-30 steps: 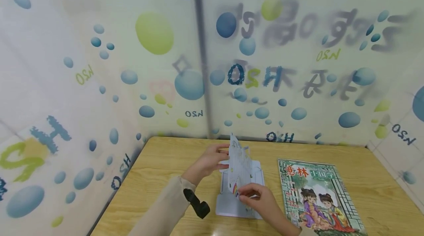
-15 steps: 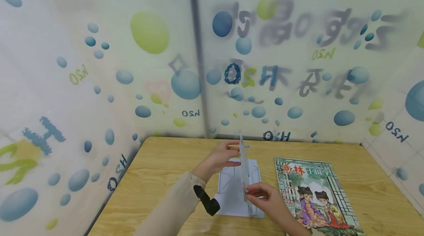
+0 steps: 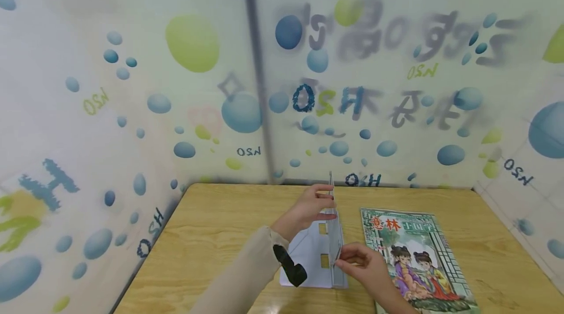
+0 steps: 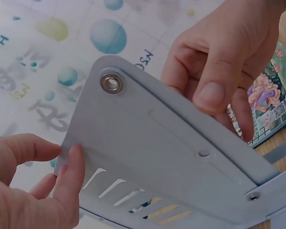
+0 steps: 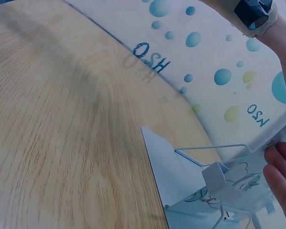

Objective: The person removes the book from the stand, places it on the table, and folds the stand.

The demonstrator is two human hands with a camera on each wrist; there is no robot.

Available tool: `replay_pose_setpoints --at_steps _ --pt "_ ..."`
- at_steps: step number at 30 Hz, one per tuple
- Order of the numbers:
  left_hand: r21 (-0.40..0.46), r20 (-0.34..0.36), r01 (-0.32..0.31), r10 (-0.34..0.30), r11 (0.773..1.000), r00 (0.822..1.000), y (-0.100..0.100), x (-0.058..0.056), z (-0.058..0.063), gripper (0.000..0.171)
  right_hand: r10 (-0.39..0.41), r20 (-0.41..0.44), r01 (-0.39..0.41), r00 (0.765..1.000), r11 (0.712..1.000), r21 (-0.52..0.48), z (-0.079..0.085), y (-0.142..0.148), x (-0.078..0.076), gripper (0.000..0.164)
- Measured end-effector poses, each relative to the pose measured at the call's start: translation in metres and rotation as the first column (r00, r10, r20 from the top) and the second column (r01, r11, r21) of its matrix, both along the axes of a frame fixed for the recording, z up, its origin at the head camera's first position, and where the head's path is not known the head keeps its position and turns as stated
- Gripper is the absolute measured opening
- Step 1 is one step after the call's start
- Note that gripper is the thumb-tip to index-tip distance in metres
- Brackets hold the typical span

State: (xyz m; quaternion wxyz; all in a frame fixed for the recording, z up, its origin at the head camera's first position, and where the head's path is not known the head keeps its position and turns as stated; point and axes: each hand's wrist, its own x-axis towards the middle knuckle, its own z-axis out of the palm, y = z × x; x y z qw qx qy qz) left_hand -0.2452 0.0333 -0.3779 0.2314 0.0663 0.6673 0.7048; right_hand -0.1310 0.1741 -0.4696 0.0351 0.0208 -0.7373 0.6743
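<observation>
A white metal book stand (image 3: 336,235) rests on the table, its slotted, printed panel raised nearly edge-on above the flat base. My left hand (image 3: 308,208) pinches the panel's outer edge between thumb and fingers. On the opposite edge, my right hand (image 3: 363,262) holds the panel low down, its thumb and curled fingers at the rim. The left wrist view shows the panel's plain back (image 4: 128,138) with a metal eyelet at one corner, and both hands on it. In the right wrist view, wire arms and a small bent tab (image 5: 219,179) stick out from the stand.
A magazine (image 3: 418,260) with an illustrated cover lies to the right of the stand, partly beneath the right forearm. The wooden table (image 3: 211,226) meets a patterned wall sheet (image 3: 211,123) at the back. A black strap (image 3: 288,265) circles the left wrist.
The panel has swung from leaning left, printed face showing, to nearly edge-on, shifting right with both hands. More of the base shows on its left. The head view has turned slightly right.
</observation>
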Motion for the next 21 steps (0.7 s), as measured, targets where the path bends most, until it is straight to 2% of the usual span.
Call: replay_pose_setpoints --at_steps 6,9,14,21 --pt "-0.039 -0.009 0.014 -0.014 0.999 1.0 0.012 0.0 -0.002 0.042 -0.055 -0.058 0.055 0.997 0.998 -0.007 -0.004 0.006 0.004 0.021" --pt "-0.063 -0.034 0.026 -0.028 0.998 0.999 0.01 -0.001 -0.003 0.042 -0.068 -0.072 0.067 0.995 0.998 -0.016 -0.006 0.004 0.004 0.021" --pt "-0.082 -0.06 0.078 -0.083 0.994 0.995 0.006 -0.004 -0.005 0.043 -0.115 -0.08 0.113 0.99 0.993 -0.03 -0.009 0.001 0.004 0.02" --pt "-0.123 -0.114 0.138 -0.152 0.983 0.982 -0.014 -0.008 -0.012 0.039 -0.116 -0.083 0.114 0.99 0.993 -0.031 -0.007 -0.002 0.004 0.019"
